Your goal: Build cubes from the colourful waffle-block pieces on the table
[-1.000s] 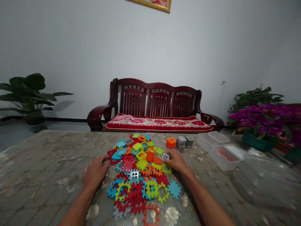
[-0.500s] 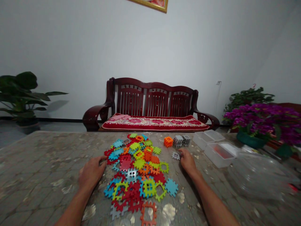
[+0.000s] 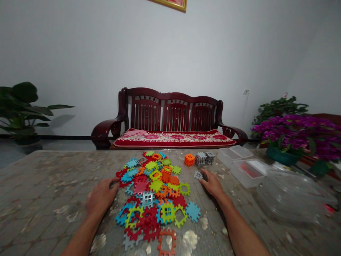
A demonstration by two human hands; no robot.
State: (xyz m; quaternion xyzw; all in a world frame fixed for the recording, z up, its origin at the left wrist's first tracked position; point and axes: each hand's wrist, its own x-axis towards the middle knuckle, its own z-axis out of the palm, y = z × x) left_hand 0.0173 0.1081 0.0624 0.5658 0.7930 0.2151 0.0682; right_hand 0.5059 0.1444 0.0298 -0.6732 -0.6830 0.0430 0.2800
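A loose pile of toothed flat plastic building tiles [image 3: 157, 186] in red, blue, green, orange and grey lies on the table. My left hand [image 3: 102, 197] rests on the tabletop just left of the pile, thumb and forefinger apart, holding nothing that I can see. To the right of the pile lies a single grey tile [image 3: 198, 175]. My right hand [image 3: 211, 183] is beside it, thumb and forefinger apart at the tile's right edge; whether they touch it I cannot tell. Behind stand an orange tile cube [image 3: 189, 160] and grey tile blocks [image 3: 204, 159].
Clear plastic boxes [image 3: 246, 174], one holding something orange-red, stand at the right, with a transparent plastic cover or bag [image 3: 293, 197] nearer me. Purple flowers [image 3: 295, 133] in a green pot are beyond. A wooden bench [image 3: 176, 110] stands past the table's far edge.
The view has shifted slightly. My right thumb and forefinger have spread a little beside the grey tile. My left hand and the pile look the same.
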